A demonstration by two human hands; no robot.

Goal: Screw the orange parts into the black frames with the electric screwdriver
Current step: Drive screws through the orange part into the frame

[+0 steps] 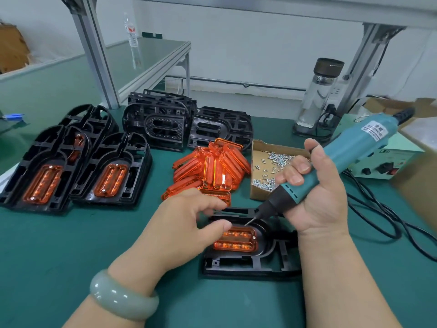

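Teal electric screwdriver (350,150), gripped by the right hand (316,200), slants onto the far edge of the orange part (238,241); left hand (179,223) covers its left end, grasp unclear.

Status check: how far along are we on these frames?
Done: two stacks of black frames on the left show orange parts seated with screws. In hand: the front frame holds an orange part with one screw visible at its right end; the right hand grips the electric screwdriver, bit at its far edge, left hand beside it. To do: a pile of loose orange parts and empty frames behind.
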